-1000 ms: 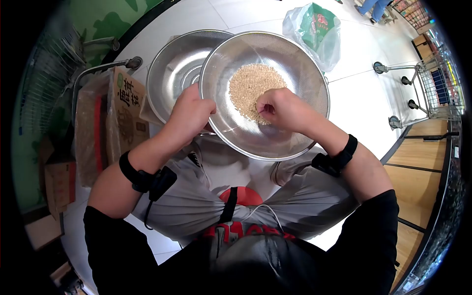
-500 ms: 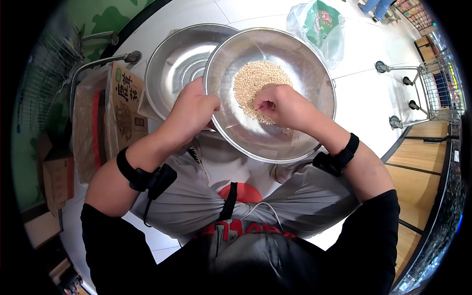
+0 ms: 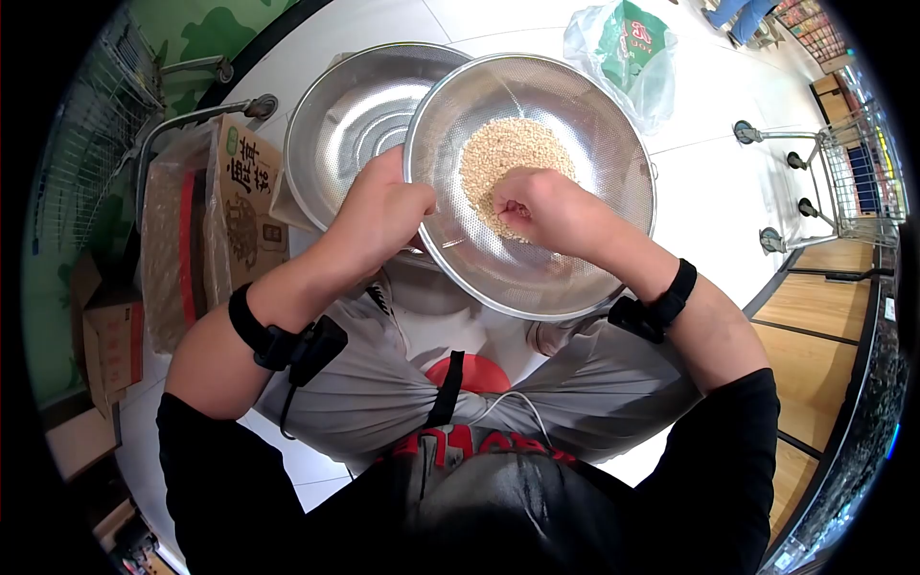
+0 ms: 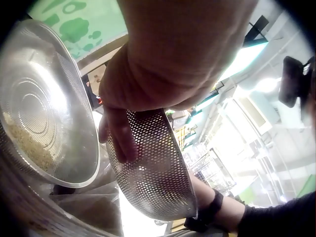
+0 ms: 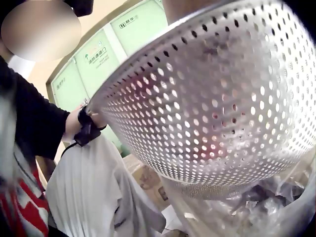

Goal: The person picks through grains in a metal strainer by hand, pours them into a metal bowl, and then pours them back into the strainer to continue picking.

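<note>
My left hand (image 3: 383,206) grips the rim of a perforated metal strainer basket (image 3: 594,259), fingers (image 4: 123,138) against its outer wall in the left wrist view. Pale grains (image 3: 513,149) lie spread over the basket's bottom. Down in that basket, my right hand (image 3: 541,206) has its fingers curled, fingertips at the grains; I cannot tell whether it holds some. In the right wrist view the basket's wall (image 5: 197,113) hides most of that hand. To the left, partly overlapped by the held basket, is a second metal strainer (image 3: 331,125); some grains (image 4: 29,148) show inside it.
A clear bag with green print (image 3: 628,57) lies on the tiled floor beyond the baskets. A plastic-lined cardboard box (image 3: 249,192) stands at the left, near a cart's wheel (image 3: 261,107). Another cart (image 3: 853,182) is at the right. A person's legs (image 3: 740,17) show far off.
In the head view, the held basket and both hands have shifted slightly right. The right hand stays low among the grains, its fingers turning a little. The left hand keeps its grip on the rim.
</note>
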{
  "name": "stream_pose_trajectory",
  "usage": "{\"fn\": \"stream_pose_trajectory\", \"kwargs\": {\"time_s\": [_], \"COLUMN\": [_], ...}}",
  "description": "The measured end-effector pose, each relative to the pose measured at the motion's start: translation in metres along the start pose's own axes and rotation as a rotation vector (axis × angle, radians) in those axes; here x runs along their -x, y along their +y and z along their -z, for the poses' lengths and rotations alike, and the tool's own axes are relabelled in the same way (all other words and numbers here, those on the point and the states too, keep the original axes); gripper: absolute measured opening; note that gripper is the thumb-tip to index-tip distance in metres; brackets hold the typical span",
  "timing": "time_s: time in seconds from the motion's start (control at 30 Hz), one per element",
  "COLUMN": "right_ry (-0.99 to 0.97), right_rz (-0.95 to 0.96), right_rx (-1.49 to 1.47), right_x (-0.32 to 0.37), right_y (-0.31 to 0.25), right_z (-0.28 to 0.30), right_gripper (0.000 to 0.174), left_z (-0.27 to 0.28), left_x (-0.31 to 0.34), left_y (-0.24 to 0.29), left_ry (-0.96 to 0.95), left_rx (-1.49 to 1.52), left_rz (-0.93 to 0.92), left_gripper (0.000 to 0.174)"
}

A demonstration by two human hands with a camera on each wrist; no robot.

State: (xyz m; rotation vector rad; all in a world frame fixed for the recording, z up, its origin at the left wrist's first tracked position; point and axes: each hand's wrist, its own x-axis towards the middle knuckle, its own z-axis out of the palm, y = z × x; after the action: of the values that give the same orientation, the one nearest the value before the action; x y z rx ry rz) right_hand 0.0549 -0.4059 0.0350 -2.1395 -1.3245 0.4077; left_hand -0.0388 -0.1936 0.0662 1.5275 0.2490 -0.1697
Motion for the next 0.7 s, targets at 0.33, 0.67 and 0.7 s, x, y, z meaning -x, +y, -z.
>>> {"fn": "stream_pose_trajectory", "kwargs": {"time_s": [0.33, 0.67, 0.7], "right_ry": [-0.05, 0.01, -0.014], "right_rz": [-0.02, 0.021, -0.057], "right_rx": [0.202, 0.124, -0.025], "right_x": [0.002, 0.003, 0.002], "right_y": [-0.005, 0.001, -0.002], "right_z": [-0.009, 0.0, 0.009], "right_gripper": [0.016, 0.013, 0.012], "left_z": [0.005, 0.008, 0.008], "left_x": [-0.005, -0.005, -0.005], "left_y": [-0.009, -0.008, -0.006], "left_ry": [-0.027, 0.021, 0.038], "left_rx": [-0.055, -0.062, -0.041], "left_rz": [-0.026, -0.003, 0.017], "left_gripper": [0.037, 0.041, 0.041]}}
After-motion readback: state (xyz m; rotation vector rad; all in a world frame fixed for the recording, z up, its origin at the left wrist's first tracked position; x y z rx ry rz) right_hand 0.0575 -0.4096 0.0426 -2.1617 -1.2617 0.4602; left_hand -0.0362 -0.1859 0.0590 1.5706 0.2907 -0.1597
